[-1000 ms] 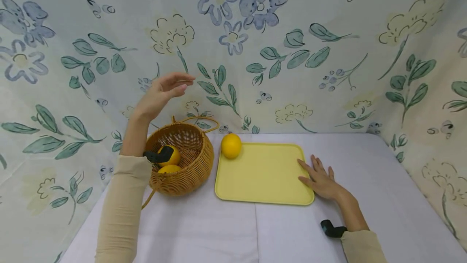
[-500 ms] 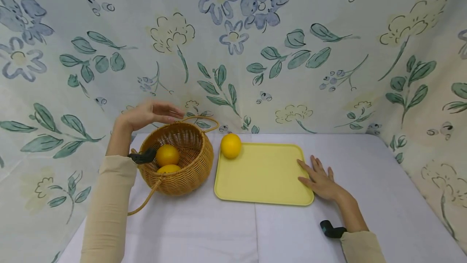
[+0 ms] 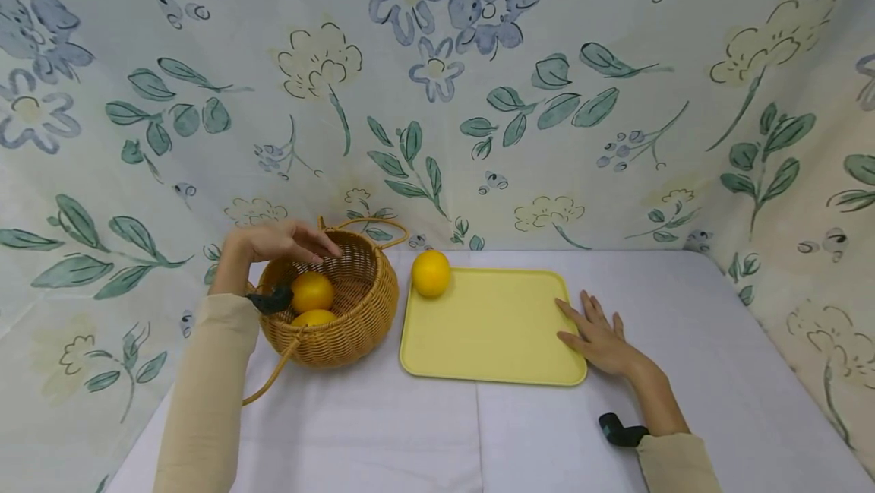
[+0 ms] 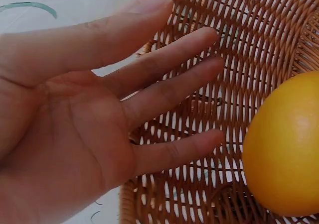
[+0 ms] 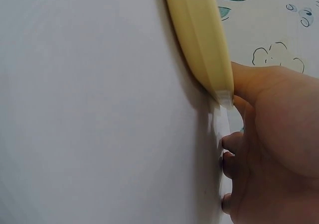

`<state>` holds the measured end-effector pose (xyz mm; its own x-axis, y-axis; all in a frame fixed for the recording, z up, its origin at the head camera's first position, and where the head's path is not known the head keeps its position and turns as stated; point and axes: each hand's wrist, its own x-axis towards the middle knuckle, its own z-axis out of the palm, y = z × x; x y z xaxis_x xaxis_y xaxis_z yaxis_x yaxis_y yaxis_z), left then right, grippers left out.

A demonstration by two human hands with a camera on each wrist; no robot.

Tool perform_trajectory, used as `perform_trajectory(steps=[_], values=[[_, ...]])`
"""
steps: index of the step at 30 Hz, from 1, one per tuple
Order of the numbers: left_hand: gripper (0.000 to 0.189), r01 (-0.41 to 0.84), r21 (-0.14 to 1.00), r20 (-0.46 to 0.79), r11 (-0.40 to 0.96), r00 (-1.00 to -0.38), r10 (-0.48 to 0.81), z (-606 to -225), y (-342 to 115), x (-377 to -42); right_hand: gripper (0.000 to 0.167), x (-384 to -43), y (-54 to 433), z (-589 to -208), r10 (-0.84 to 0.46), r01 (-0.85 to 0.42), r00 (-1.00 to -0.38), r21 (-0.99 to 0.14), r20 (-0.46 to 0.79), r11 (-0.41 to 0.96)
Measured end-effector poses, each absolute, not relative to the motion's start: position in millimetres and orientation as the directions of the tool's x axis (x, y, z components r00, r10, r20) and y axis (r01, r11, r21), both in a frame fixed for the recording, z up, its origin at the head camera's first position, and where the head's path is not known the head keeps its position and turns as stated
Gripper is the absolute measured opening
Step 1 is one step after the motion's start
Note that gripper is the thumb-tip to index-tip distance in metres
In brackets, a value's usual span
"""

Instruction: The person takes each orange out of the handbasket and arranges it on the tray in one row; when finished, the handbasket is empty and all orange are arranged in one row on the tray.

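Observation:
My left hand (image 3: pixel 283 241) reaches over the far left rim of a round wicker basket (image 3: pixel 352 337), its fingers extended and holding nothing. Inside the basket lie an orange (image 3: pixel 312 292) and a second orange (image 3: pixel 314 317) nearer the front wall. In the left wrist view, the spread fingers point toward an orange (image 4: pixel 286 144), with a gap between them. My right hand (image 3: pixel 601 341) rests at the right edge of a yellow tray (image 3: pixel 492 326). The right wrist view has its thumb against the tray's side (image 5: pixel 204 40) and other fingertips on the cloth. Another orange (image 3: pixel 431 274) sits in the tray's far left corner.
One basket handle (image 3: pixel 273 379) hangs down at the front left; the other handle (image 3: pixel 393 223) sticks up at the back. A white cloth (image 3: pixel 383 432) covers the table. Floral fabric (image 3: pixel 437 159) hangs behind and at both sides.
My left hand has come down from above the basket, first shifting left, then in over its rim. The right hand, tray and oranges stay where they were.

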<state>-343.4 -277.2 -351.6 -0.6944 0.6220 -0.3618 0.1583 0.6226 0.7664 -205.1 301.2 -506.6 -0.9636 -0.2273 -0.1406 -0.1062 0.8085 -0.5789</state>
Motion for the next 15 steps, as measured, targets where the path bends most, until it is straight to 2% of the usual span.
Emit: perform_trajectory(steps=[15], values=[[0.035, 0.091, 0.691, -0.537, 0.717, -0.601, 0.593, -369, -271, -350, 0.072, -204, 302, -504, -0.235, -0.120, -0.964, -0.582, -0.126, 0.804]])
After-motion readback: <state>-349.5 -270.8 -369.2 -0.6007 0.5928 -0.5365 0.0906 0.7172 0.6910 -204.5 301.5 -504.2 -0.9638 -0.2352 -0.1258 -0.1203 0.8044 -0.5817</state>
